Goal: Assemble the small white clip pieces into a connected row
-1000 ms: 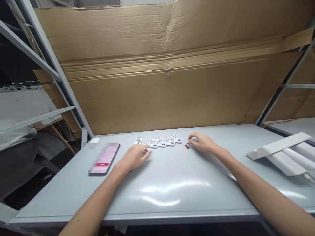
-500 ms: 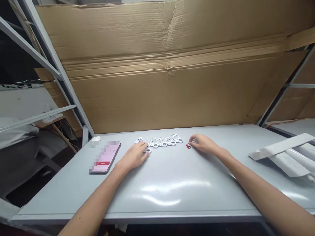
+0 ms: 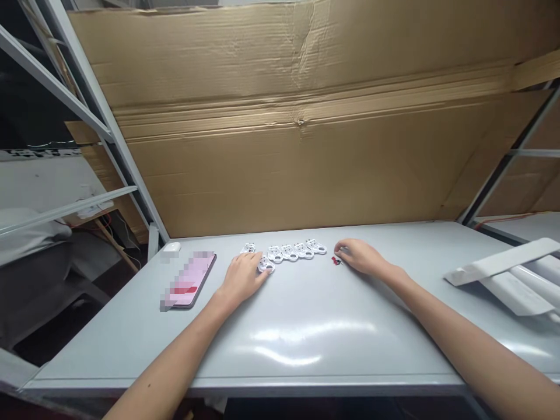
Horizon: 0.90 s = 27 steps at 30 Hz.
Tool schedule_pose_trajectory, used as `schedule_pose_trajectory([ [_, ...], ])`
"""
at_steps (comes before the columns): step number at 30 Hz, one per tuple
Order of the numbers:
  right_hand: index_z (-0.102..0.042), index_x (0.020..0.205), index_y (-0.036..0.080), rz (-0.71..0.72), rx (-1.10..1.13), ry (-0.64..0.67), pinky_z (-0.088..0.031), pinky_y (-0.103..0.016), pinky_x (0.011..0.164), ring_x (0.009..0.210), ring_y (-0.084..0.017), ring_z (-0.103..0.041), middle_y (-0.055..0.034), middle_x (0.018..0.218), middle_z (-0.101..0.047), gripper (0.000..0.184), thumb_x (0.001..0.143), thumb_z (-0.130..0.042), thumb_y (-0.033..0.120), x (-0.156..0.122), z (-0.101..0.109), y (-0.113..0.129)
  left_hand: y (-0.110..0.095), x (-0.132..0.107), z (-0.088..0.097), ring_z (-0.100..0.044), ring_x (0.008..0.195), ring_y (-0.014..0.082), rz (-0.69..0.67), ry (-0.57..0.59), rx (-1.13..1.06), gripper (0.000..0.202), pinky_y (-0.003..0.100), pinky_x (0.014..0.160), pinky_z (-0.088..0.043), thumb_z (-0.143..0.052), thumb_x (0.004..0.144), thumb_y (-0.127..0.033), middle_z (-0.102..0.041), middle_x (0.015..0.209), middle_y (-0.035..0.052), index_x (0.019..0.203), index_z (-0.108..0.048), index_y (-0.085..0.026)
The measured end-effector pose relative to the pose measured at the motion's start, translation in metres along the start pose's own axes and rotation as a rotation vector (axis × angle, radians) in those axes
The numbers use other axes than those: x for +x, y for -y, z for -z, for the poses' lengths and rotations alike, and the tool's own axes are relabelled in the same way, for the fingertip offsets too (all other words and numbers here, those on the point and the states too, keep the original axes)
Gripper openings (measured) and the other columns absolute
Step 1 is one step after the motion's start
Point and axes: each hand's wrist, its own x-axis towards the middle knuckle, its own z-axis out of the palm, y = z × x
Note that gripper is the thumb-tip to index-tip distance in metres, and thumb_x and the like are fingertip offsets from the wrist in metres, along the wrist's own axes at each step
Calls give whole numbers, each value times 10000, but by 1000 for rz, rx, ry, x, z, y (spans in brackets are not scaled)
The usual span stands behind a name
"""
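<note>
A row of several small white plastic parts lies near the far edge of the grey table. My left hand rests palm down at the row's left end, its fingertips on one white part. My right hand lies to the right of the row, fingers curled over a small white piece I cannot make out, with a tiny red piece at its fingertips.
A phone with a pink screen lies left of my left hand, and a small white mouse-like object sits behind it. White flat packages lie at the right. A large cardboard sheet stands behind the table, between metal rack frames.
My left hand has slid slightly right and forward onto the white part at the row's left end. My right hand has hardly moved.
</note>
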Motion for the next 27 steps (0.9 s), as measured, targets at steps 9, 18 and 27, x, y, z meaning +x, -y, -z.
schedule_pose_trajectory([
  [9,-674,803,221,-6,26,-41,-447,-306,670,851,-243,-645,-83,966,-713,208,842,-476,271,-1,-2,1,-5,1,-7,-580,1075,298,71,-19,16,233,392,891,-457,-567,881,-380,-657,1087,110,989,-606,-177],
  [18,-653,860,214,11,901,-94,-482,-316,629,885,-252,-645,-87,1009,-702,358,789,-643,565,-14,7,54,-6,0,1,-601,1025,307,92,34,5,224,398,852,-463,-554,869,-372,-665,1050,121,960,-601,-172],
  [27,-702,881,215,-206,1461,205,-503,-279,838,896,-171,-637,-44,953,-691,264,707,-818,377,-20,-22,69,-28,-12,0,-588,1076,282,-141,-7,-120,207,392,930,-473,-622,858,-348,-654,1092,106,980,-607,-182],
])
